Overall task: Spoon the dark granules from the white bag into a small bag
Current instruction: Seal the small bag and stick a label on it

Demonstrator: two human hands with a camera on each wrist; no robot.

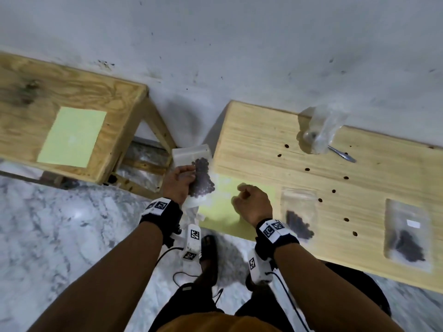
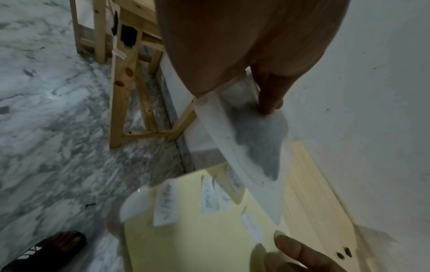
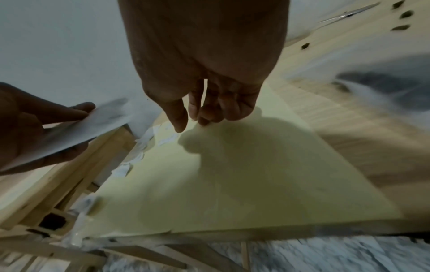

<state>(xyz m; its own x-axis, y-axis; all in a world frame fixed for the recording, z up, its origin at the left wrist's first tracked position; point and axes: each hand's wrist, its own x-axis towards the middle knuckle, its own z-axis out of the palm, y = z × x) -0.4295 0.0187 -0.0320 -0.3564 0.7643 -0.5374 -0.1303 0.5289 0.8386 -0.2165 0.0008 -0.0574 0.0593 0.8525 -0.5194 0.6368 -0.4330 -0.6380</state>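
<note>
My left hand (image 1: 184, 178) grips a small clear bag (image 1: 200, 178) partly filled with dark granules and holds it in the air, in the gap between the two wooden tables. The left wrist view shows that bag (image 2: 256, 147) pinched between thumb and fingers. My right hand (image 1: 249, 197) hovers over the yellow sheet (image 1: 225, 216) with its fingers (image 3: 197, 114) loosely curled and nothing in them. The crumpled white bag (image 1: 321, 130) stands at the back of the right table, and the metal spoon (image 1: 342, 155) lies beside it.
Two more small bags of granules (image 1: 299, 216) (image 1: 407, 233) lie flat on the right table (image 1: 263, 144). Loose granules (image 1: 333, 190) are scattered over it. White labels (image 2: 165, 206) sit at the yellow sheet's left edge. The left table (image 1: 28, 92) carries another yellow sheet (image 1: 72, 137).
</note>
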